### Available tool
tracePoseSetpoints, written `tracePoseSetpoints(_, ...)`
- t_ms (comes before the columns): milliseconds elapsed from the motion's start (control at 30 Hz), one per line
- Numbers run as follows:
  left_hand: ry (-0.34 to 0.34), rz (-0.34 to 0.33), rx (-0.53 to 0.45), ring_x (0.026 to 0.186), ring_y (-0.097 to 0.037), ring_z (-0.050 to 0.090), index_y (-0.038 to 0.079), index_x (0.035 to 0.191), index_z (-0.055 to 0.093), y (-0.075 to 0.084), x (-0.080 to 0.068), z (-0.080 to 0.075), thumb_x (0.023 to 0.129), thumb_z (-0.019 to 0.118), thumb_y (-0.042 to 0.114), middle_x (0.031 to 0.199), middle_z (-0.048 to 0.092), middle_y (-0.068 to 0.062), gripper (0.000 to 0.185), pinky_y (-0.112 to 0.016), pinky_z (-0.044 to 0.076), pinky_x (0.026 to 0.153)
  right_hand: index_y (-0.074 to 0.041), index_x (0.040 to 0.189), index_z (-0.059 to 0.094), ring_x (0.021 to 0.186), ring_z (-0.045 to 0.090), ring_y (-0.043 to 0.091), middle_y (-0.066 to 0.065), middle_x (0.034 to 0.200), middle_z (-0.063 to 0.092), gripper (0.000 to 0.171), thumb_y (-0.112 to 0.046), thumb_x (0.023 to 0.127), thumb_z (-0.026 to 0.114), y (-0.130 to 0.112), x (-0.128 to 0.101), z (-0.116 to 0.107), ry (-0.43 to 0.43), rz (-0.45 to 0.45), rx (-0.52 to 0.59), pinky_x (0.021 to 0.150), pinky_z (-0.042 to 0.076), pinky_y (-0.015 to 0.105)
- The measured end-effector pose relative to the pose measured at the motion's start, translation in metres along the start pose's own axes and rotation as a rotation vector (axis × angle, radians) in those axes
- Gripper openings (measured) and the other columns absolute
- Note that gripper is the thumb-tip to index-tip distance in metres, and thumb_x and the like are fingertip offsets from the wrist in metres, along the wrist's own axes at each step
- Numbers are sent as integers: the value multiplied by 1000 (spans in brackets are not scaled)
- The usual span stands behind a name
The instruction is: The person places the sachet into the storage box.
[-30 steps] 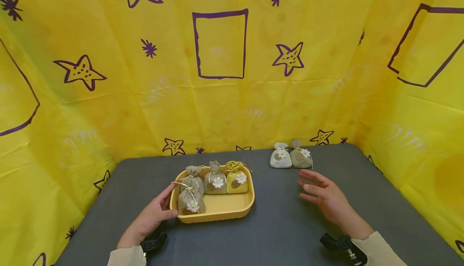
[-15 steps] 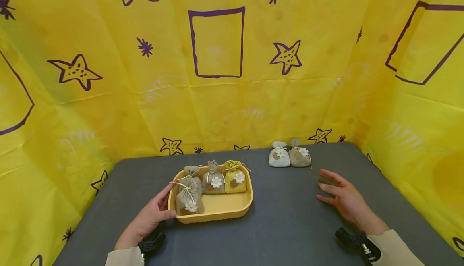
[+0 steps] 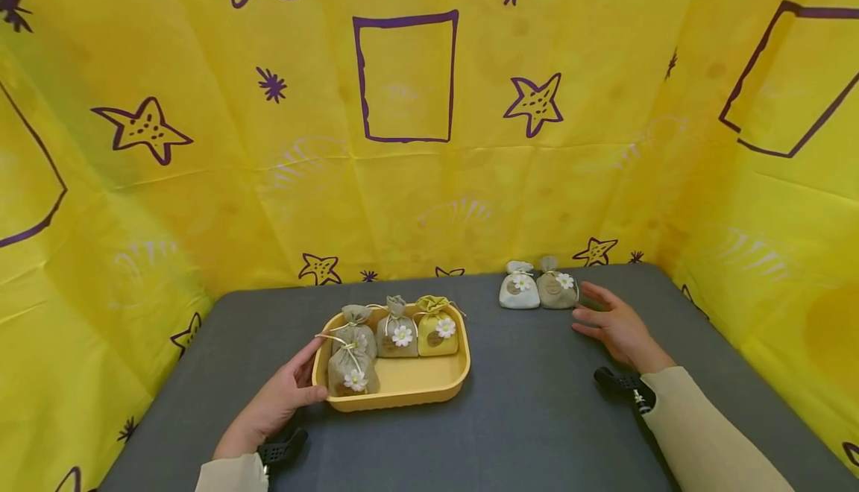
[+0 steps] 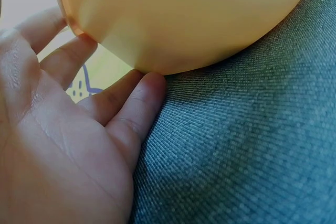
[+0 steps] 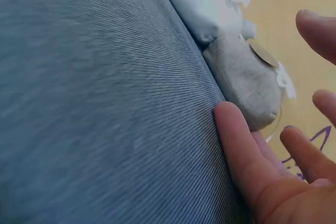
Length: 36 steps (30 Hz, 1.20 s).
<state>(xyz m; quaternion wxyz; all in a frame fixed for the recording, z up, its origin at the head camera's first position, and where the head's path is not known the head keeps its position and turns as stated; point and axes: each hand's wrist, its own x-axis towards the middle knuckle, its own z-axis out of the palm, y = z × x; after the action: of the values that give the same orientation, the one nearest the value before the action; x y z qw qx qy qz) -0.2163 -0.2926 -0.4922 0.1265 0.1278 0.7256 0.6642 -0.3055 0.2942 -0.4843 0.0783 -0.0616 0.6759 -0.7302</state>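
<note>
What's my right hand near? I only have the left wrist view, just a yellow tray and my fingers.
Observer: Your right hand lies open on the grey table, beside a grey pouch.
Operator: Is it touching that pouch?
Observer: In the right wrist view one finger lies right up against it; I can't confirm contact. There is no grip on it yet.
Operator: Is anything else there?
Observer: A white pouch sits against the grey one, on the side away from your hand.
Operator: And what's in the tray?
Observer: The tray holds four pouches: three grey and one yellow.
</note>
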Motion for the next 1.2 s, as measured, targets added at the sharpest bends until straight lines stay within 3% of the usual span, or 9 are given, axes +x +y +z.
tracePoseSetpoints(200, 10, -19, 0, 148, -31, 7, 2, 159, 8, 1, 1, 1, 94, 72, 13, 165, 3, -15, 93, -15, 33, 100, -5, 160, 13, 138, 29, 45, 25, 162, -1, 83, -4, 96, 67, -4, 17, 3, -1, 15, -87, 95, 49, 45)
tracePoseSetpoints(333, 11, -21, -1, 148, -31, 7, 3, 159, 8, 1, 2, 1, 94, 72, 12, 165, 4, -15, 92, -15, 33, 101, -8, 160, 20, 120, 54, 35, 26, 162, 0, 84, -5, 93, 71, -7, 27, 4, 5, 42, -184, 91, 52, 42)
tracePoseSetpoints(433, 9, -16, -4, 148, -30, 8, 2, 159, 8, 0, 1, 1, 93, 73, 13, 165, 4, -15, 93, -15, 33, 101, -9, 159, 23, 107, 60, 26, 27, 161, 6, 86, -6, 90, 75, -9, 33, 6, -4, 59, -267, 87, 54, 39)
tracePoseSetpoints(500, 5, -12, -5, 148, -30, 7, 1, 159, 7, -1, 1, 1, 93, 73, 13, 165, 3, -16, 94, -16, 33, 101, -10, 159, 25, 106, 57, 24, 27, 160, 12, 87, -7, 89, 76, -10, 37, 7, -13, 65, -327, 85, 55, 36)
tracePoseSetpoints(600, 4, -11, -5, 148, -30, 8, 2, 159, 7, -1, 0, 0, 93, 73, 14, 165, 3, -15, 94, -16, 33, 101, -9, 158, 28, 113, 51, 32, 27, 158, 17, 85, -8, 89, 77, -11, 39, 9, -24, 72, -381, 82, 55, 32)
tracePoseSetpoints(800, 7, -17, 8, 148, -33, 7, 1, 159, 6, -1, 0, -1, 94, 73, 16, 165, 2, -16, 94, -16, 34, 100, -2, 152, 37, 132, 36, 42, 26, 160, 14, 74, -8, 90, 76, -8, 42, 9, -14, 74, -397, 83, 53, 30)
tracePoseSetpoints(1033, 4, -16, 4, 148, -32, 8, 2, 159, 7, -1, 0, 0, 95, 71, 16, 165, 3, -16, 92, -17, 35, 101, -8, 144, 46, 118, 46, 40, 27, 149, 35, 61, -23, 92, 74, -2, 40, 12, 58, 29, -645, 86, 48, 40)
tracePoseSetpoints(1200, -1, -3, 2, 148, -31, 9, 3, 159, 8, -2, -1, -1, 95, 71, 16, 165, 4, -15, 91, -17, 35, 101, -8, 138, 51, 120, 47, 43, 27, 146, 41, 54, -24, 92, 74, 0, 41, 15, 86, 0, -748, 93, 44, 52)
